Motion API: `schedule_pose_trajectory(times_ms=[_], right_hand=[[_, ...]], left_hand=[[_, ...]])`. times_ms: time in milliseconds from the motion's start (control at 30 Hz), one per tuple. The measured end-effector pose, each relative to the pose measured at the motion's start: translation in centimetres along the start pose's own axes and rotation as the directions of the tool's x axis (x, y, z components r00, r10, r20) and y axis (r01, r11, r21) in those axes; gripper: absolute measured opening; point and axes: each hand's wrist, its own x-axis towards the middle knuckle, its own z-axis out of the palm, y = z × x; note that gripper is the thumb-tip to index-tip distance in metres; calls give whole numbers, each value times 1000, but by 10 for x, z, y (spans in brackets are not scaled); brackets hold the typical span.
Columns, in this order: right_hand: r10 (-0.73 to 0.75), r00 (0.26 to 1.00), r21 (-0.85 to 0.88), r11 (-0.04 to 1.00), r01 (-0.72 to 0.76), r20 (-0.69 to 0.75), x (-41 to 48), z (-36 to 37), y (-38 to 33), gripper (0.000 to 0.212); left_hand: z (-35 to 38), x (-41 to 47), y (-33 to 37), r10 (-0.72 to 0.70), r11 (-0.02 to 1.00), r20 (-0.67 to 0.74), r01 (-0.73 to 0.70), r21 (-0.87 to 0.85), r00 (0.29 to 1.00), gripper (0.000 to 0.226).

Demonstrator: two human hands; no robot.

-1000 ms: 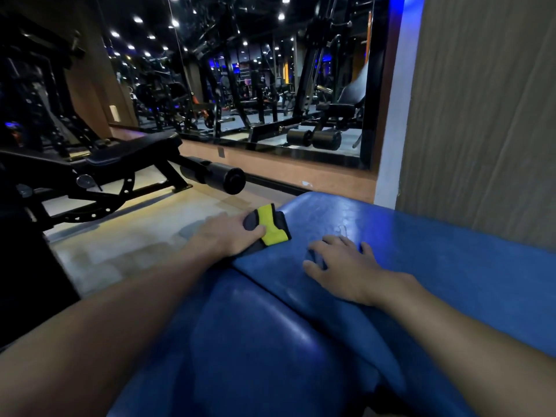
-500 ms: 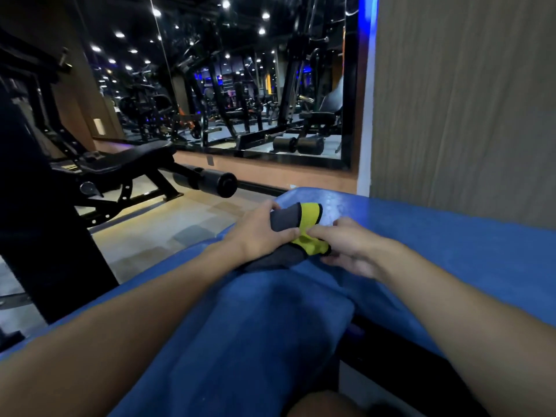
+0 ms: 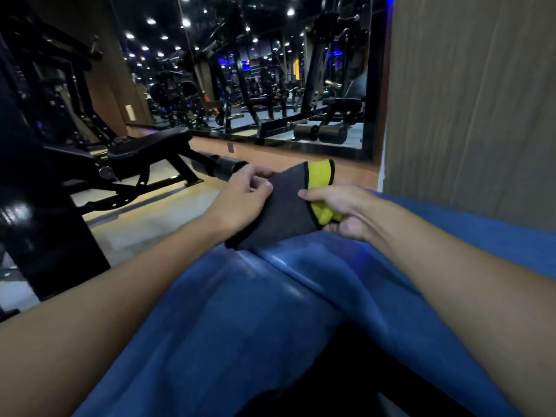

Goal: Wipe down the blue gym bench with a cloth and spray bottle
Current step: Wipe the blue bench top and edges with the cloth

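The blue gym bench (image 3: 270, 311) fills the lower middle of the view, its padded surface running away from me. A grey and yellow cloth (image 3: 282, 212) is lifted just above the bench's far end. My left hand (image 3: 243, 197) pinches its grey left edge. My right hand (image 3: 340, 212) grips the yellow part, fingers curled round it. No spray bottle is in view.
A black adjustable bench (image 3: 144, 145) with a foam roller stands on the floor to the left. A dark machine frame (image 3: 36, 206) is close at the far left. A wall mirror (image 3: 255, 85) lies ahead and a wood-panelled wall (image 3: 469, 100) rises on the right.
The cloth has been raised off the bench. My right hand, flat on the pad a second ago, has come over and taken hold of the yellow part; both hands now hold it spread.
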Motion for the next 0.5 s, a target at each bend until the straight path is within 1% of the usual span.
schedule_pose_trajectory(times_ms=[67, 100, 133, 167, 200, 233, 267, 300, 333, 367, 400, 433, 500], right_hand=[[-43, 998, 83, 995, 47, -48, 11, 3, 1, 36], [-61, 994, 26, 998, 63, -94, 13, 6, 2, 41], [-94, 983, -131, 989, 74, -158, 16, 8, 4, 44], [-145, 966, -361, 931, 60, -215, 16, 12, 5, 46], [-222, 941, -594, 804, 29, -255, 14, 15, 8, 50], [-318, 922, -765, 643, 39, -219, 11, 19, 11, 59], [-379, 922, -858, 497, 128, -82, 9, 22, 15, 69], [-366, 925, -891, 378, 250, 105, 7, 26, 19, 77], [-289, 919, -892, 287, 349, 266, 6, 30, 22, 81], [-180, 914, -899, 189, 396, 364, 8, 32, 27, 84], [-92, 902, -898, 98, 430, 422, 13, 32, 31, 87], [-43, 892, -892, 22, 451, 450, 18, 31, 32, 89], [-39, 879, -877, -100, 470, 475, 24, 26, 32, 87]], left_hand=[[-13, -3, -3, 27, 1000, -56, -27, 1, 998, 20], [-20, -6, -5, 16, 1000, -56, -15, 16, 998, 24], [-27, -12, -9, -25, 998, -33, 27, 65, 999, 29], [-35, -19, -16, -88, 986, 2, 87, 143, 996, 33], [-42, -28, -23, -157, 960, 40, 143, 243, 987, 35], [-47, -39, -31, -210, 922, 75, 172, 348, 975, 34], [-51, -52, -37, -244, 881, 105, 175, 440, 964, 30], [-53, -66, -41, -268, 840, 131, 165, 516, 954, 26], [-55, -78, -42, -297, 798, 163, 151, 584, 941, 25], [-56, -88, -42, -329, 754, 197, 131, 644, 924, 31], [-56, -95, -40, -374, 711, 235, 115, 693, 897, 43], [-55, -100, -39, -419, 679, 268, 104, 727, 868, 56], [-53, -103, -35, -498, 643, 302, 112, 758, 813, 77]])
